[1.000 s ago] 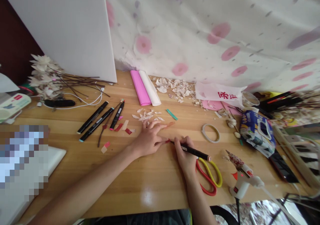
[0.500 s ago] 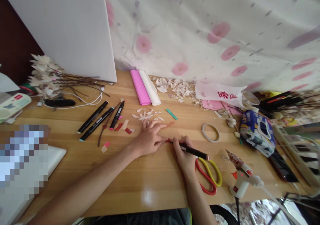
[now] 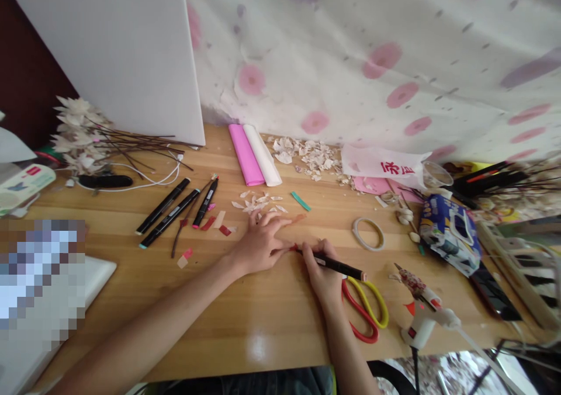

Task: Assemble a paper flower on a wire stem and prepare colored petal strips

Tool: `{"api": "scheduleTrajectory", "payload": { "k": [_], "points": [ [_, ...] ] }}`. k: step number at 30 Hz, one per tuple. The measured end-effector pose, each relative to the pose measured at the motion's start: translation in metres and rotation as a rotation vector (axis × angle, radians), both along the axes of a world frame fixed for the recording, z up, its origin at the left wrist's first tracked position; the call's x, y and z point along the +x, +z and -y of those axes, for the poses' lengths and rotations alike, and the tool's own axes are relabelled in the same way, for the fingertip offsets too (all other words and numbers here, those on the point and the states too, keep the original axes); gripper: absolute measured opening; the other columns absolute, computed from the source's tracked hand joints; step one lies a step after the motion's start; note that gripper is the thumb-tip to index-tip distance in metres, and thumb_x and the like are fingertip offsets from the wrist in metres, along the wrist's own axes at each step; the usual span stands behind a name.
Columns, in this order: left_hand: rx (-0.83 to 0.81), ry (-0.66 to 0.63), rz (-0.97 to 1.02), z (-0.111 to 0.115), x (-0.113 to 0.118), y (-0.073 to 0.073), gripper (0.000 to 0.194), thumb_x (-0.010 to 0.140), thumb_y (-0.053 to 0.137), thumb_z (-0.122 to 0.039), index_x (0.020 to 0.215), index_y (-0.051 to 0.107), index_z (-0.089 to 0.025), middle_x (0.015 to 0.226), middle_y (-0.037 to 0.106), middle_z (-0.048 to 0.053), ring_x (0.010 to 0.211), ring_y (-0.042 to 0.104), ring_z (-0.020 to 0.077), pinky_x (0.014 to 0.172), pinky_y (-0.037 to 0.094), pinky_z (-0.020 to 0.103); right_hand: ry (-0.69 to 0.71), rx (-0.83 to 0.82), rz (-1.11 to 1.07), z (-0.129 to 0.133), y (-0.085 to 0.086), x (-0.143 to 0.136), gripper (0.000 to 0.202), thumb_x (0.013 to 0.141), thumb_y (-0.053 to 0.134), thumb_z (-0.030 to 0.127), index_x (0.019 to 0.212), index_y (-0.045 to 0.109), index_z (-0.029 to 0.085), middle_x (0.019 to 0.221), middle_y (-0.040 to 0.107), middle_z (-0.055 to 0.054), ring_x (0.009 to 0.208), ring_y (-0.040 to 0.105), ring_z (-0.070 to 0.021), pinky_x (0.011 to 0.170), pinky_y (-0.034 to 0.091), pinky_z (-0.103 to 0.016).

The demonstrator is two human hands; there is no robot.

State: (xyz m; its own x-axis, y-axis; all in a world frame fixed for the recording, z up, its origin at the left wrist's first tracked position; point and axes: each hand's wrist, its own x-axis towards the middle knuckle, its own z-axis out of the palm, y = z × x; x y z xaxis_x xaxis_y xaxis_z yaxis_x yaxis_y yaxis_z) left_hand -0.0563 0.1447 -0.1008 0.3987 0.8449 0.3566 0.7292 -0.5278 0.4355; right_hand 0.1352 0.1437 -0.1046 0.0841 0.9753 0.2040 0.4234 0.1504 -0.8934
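My right hand [image 3: 323,266] is closed round a black marker [image 3: 339,265] in a writing grip, its red tip angled down to the left. That tip meets the fingertips of my left hand [image 3: 263,244], where thumb and index finger press a very small piece to the table; the fingers mostly hide it. An orange-brown strip [image 3: 298,218] lies by the left hand's other fingertips. Just beyond that hand are pale petal-like scraps [image 3: 256,201]. Scissors with red and yellow handles [image 3: 366,310] lie beside my right hand, their blades hidden under it.
Several black markers [image 3: 169,218] and red paper scraps [image 3: 208,224] lie left. Pink and white paper rolls [image 3: 248,154], dried flakes [image 3: 315,156] and a green strip [image 3: 301,201] are behind. To the right are a tape roll [image 3: 369,234], a glue gun [image 3: 421,310] and a blue packet [image 3: 451,231].
Both hands and the marker stay almost in place. The view has shifted very slightly; no thing on the table has visibly moved.
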Motion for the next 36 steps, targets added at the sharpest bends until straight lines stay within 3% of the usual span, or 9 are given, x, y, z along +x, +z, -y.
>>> {"api": "scheduleTrajectory", "payload": {
  "k": [10,13,17,21,25,30,36],
  "points": [
    [0.03,0.054,0.052,0.005,-0.003,0.007,0.015,0.089,0.067,-0.023,0.09,0.081,-0.029,0.13,0.068,0.005,0.127,0.05,0.0327,0.107,0.025,0.063,-0.069,0.044,-0.079,-0.001,-0.001,0.0,0.047,0.084,0.065,0.056,0.06,0.039,0.025,0.055,0.037,0.008,0.052,0.035,-0.0116,0.05,0.029,-0.026],
    [0.039,0.13,0.062,0.013,-0.009,0.012,0.017,0.09,0.065,-0.02,0.081,0.079,-0.024,0.11,0.074,0.004,0.112,0.059,0.0279,0.104,0.033,0.057,-0.074,0.049,-0.1,-0.001,0.0,0.0,0.048,0.083,0.066,0.056,0.06,0.039,0.025,0.055,0.037,0.008,0.052,0.035,-0.0118,0.05,0.03,-0.026],
    [0.03,0.234,0.05,0.031,-0.014,0.013,0.016,0.093,0.062,-0.02,0.087,0.076,-0.019,0.088,0.071,0.006,0.088,0.061,0.0229,0.084,0.047,0.042,-0.052,0.04,-0.119,0.0,0.002,-0.001,0.045,0.082,0.067,0.055,0.06,0.042,0.024,0.056,0.042,0.007,0.054,0.039,-0.0128,0.053,0.035,-0.026],
    [0.056,0.268,0.009,0.048,-0.009,0.014,0.016,0.093,0.064,-0.026,0.101,0.075,-0.017,0.094,0.069,0.009,0.09,0.059,0.0266,0.082,0.047,0.043,-0.008,0.013,-0.118,-0.001,0.003,-0.001,0.041,0.076,0.073,0.054,0.062,0.051,0.023,0.056,0.049,0.006,0.053,0.044,-0.0137,0.052,0.036,-0.026],
    [0.07,0.136,-0.067,0.062,0.001,0.014,0.024,0.097,0.059,-0.026,0.118,0.068,-0.018,0.116,0.071,0.007,0.107,0.059,0.0248,0.094,0.043,0.043,-0.033,0.007,-0.125,-0.004,0.002,-0.004,0.038,0.076,0.074,0.054,0.067,0.058,0.021,0.058,0.057,0.004,0.054,0.05,-0.0156,0.053,0.04,-0.027],
    [-0.004,0.137,-0.187,0.074,0.009,0.002,0.042,0.1,0.054,-0.033,0.136,0.056,-0.013,0.14,0.062,0.012,0.129,0.051,0.0278,0.106,0.033,0.048,-0.028,0.018,-0.111,-0.004,0.0,-0.014,0.042,0.078,0.071,0.055,0.06,0.051,0.023,0.053,0.052,0.005,0.051,0.046,-0.014,0.051,0.037,-0.027],
    [-0.05,0.148,-0.165,0.076,0.009,-0.002,0.045,0.101,0.051,-0.033,0.14,0.052,-0.01,0.141,0.062,0.012,0.129,0.049,0.0269,0.108,0.03,0.049,0.034,0.019,-0.05,-0.002,-0.002,-0.017,0.042,0.078,0.071,0.052,0.057,0.05,0.023,0.053,0.047,0.005,0.052,0.043,-0.0138,0.051,0.035,-0.026]
  ]
}}
